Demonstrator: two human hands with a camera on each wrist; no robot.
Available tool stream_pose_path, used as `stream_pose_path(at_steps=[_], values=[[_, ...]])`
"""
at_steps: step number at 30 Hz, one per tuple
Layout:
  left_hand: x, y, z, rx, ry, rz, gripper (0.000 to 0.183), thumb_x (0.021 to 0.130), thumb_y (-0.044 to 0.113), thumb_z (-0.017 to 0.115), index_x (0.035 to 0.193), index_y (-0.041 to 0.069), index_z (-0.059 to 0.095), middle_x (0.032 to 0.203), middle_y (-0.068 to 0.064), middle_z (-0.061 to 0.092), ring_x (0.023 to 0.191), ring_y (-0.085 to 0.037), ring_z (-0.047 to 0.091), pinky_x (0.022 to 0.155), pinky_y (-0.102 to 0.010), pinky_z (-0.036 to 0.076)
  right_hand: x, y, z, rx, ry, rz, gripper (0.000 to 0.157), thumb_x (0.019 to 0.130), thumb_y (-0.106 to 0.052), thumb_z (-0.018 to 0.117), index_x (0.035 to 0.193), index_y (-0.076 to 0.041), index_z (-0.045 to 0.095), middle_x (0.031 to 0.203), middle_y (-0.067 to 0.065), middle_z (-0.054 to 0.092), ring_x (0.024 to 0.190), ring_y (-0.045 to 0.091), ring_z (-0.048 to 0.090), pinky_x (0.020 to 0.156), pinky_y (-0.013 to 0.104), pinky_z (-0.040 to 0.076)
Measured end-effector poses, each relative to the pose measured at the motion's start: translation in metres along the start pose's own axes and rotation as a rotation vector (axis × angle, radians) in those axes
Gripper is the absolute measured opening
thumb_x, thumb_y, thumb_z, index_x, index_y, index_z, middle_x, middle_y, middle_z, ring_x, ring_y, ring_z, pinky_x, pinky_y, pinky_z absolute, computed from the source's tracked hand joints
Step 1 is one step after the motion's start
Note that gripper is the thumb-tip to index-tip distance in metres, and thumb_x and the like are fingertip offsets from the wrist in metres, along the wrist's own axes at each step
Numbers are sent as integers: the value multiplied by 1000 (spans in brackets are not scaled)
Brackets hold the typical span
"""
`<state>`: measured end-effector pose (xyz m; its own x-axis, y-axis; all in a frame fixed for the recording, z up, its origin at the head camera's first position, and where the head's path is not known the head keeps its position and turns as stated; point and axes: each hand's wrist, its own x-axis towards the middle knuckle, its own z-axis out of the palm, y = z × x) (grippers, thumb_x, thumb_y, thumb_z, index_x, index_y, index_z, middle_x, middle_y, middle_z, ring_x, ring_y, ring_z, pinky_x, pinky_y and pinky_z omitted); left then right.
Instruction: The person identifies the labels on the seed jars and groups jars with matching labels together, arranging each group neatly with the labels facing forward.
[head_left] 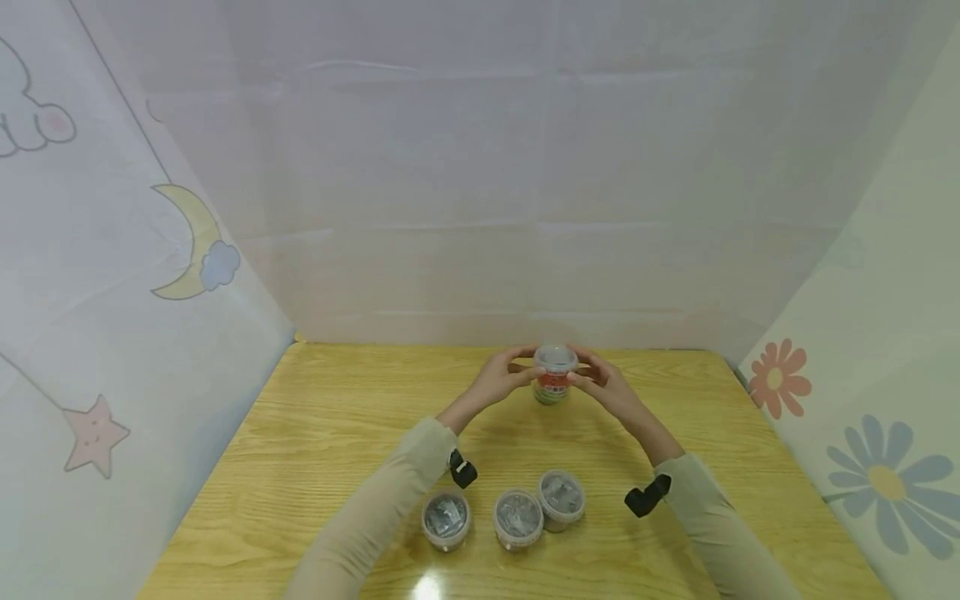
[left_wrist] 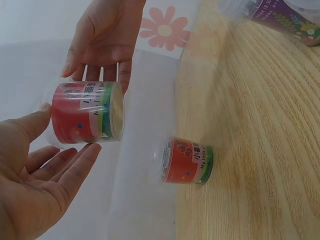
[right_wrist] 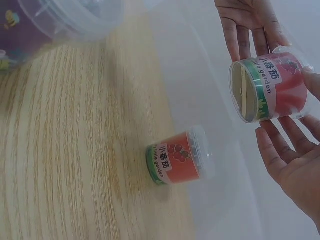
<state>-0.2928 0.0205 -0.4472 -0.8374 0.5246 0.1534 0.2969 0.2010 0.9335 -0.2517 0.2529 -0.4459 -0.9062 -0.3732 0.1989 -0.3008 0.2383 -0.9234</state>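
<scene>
A yellow wood-grain table (head_left: 360, 417) carries four lidded containers. Taking the middle tub (head_left: 518, 518) as landmark, a left tub (head_left: 446, 521) stands just to its left, with a gap between. A right tub (head_left: 561, 498) stands close against its right side and slightly farther back; whether they touch is unclear. Well beyond the landmark, near the table's back edge, a red-labelled cup (right_wrist: 175, 159) stands upright.

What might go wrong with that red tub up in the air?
The red tub might slip: the left hand and right hand hold only its sides. If dropped, it could knock over the other red tub standing on the table. The left sleeve is near the leftmost tub and might bump it.
</scene>
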Motion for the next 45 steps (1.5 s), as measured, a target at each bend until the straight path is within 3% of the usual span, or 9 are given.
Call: stream_pose_path(at_steps=[5,11,17,20,30,45], values=[[3,1,3,88,14,14,54,88,35,62,136,16,47,136,-4,50,111,-22,58,80,-31,54,0,14,-6,0,15,0,55,97,-14,50,147,-15,28,143,15,36,120,27,48,97,46,43],[7,2,10,104,39,8,55,87,37,63,136,16,47,137,-2,48,110,-21,59,80,-30,54,-2,17,-10,31,44,9,57,96,-18,52,146,-9,27,143,15,35,116,11,50,98,49,42],[14,1,18,149,47,38,57,87,36,63,136,12,47,138,-6,47,109,-23,60,76,-27,55,-6,19,-14,65,55,-5,56,96,-13,51,146,-7,27,145,18,31,119,11,48,93,24,46],[17,-1,23,147,42,50,56,87,35,64,135,12,48,138,-6,47,109,-23,60,76,-25,54,-9,22,-17,80,55,-20,56,96,-11,51,146,-5,26,146,19,29,118,10,49,90,17,46],[25,0,36,145,47,71,54,85,28,67,133,9,50,133,-7,50,106,-21,61,75,-20,53,-13,33,-25,86,73,13,61,94,-14,55,147,-9,26,146,20,28,113,2,50,87,18,48],[31,-7,51,192,98,89,54,85,21,67,133,6,50,129,-9,54,108,-25,60,77,-17,52,-17,42,-31,9,132,19,64,91,-16,61,146,-9,30,146,20,29,114,5,46,85,17,49]])
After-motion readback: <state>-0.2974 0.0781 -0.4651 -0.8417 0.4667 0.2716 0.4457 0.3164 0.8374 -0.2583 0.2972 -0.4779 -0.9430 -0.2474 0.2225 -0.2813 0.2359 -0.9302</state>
